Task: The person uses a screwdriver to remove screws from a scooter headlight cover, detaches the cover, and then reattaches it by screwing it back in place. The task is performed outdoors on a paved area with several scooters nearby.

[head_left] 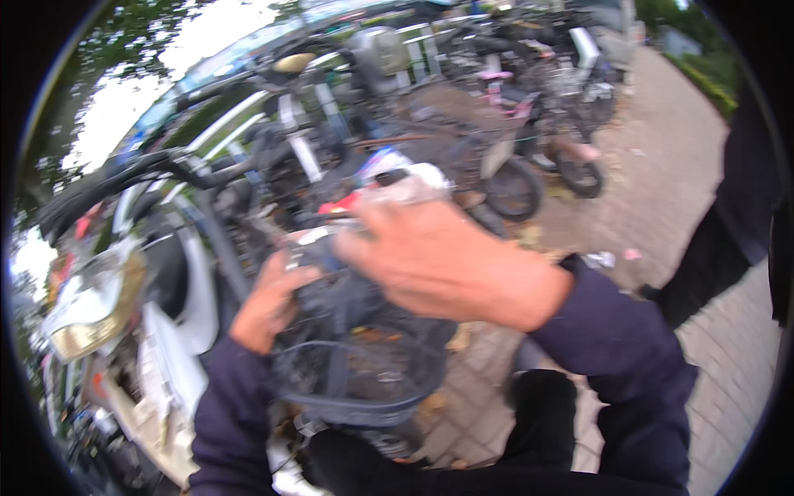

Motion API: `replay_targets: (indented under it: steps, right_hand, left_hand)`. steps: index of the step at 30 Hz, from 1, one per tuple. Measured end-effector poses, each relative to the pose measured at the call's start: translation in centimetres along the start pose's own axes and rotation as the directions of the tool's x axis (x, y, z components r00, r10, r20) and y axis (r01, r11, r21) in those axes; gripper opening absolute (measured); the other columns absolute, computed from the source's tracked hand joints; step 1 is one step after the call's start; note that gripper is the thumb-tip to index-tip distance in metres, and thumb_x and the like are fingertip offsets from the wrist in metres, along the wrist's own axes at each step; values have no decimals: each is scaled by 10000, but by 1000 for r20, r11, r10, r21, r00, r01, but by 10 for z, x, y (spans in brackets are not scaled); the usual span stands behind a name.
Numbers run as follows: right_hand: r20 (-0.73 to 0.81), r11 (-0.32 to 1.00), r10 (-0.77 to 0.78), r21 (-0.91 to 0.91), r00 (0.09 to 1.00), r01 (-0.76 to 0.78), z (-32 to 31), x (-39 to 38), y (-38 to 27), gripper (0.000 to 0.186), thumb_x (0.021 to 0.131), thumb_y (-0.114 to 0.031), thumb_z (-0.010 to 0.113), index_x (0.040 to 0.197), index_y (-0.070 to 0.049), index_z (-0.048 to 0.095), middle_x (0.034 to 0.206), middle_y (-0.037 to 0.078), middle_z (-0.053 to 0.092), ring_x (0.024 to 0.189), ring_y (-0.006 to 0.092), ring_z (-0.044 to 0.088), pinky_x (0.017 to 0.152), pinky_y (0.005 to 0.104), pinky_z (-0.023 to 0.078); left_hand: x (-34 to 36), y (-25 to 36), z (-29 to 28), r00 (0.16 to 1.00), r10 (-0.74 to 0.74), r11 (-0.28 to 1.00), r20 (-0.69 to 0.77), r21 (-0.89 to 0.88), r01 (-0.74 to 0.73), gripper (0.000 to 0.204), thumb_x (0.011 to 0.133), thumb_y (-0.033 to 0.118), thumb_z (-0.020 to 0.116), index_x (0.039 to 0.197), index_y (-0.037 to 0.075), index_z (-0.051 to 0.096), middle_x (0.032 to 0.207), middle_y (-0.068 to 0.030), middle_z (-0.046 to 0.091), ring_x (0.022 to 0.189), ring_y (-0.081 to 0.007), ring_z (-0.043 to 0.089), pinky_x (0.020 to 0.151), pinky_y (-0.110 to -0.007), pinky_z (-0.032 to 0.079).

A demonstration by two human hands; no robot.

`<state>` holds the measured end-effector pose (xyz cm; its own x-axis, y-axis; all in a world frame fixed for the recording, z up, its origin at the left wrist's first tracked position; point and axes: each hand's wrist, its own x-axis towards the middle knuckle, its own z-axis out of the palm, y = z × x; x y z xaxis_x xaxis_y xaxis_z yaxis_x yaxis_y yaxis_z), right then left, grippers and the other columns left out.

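Observation:
Motion blur softens the whole view. My left hand is just beyond a dark bicycle basket, thumb and finger closed around something small I cannot make out. Close by it is a pale, shiny piece. My right hand is higher and to the right, palm down, its fingers curled together over the far side of the basket. What they grip is smeared and partly hidden. Past the right knuckles lie a red item and a white and blue plastic bag. A few brownish bits lie in the basket.
A white scooter with a clear headlamp stands close on my left. Bicycles and scooters crowd the far side, one with a black wheel. Brick paving runs along the right, where a person's dark-clothed leg shows.

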<state>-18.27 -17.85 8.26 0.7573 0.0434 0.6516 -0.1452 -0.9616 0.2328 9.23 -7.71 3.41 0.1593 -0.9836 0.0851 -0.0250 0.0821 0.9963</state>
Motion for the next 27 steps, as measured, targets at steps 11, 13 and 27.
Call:
replay_targets:
  steps: [11,13,27]
  right_hand:
    - [-19,947,319,-39,948,-320,15,-1,-27,458,936,-297,746,1185,24,534,979,167,585,666,280,667,551,373,506]
    - [-109,971,221,-67,969,-229,13,-4,-23,457,931,-285,747,1190,24,532,1008,165,580,703,287,680,570,370,518]
    - [138,912,410,-97,902,-399,10,15,-47,589,920,-473,742,1174,35,587,989,163,636,785,245,714,559,329,529]
  left_hand:
    - [5,0,5,1000,20,997,4,-79,-20,602,834,64,736,1408,10,565,1310,-68,686,1164,-181,675,1046,-355,534]
    - [4,0,4,999,26,996,20,-87,-25,631,841,58,725,1444,6,545,1299,-69,684,1162,-183,677,1050,-356,541]
    - [2,2,2,995,81,995,62,-69,-76,662,827,-3,655,1475,-12,524,1333,-89,680,1185,-180,673,1059,-345,527]
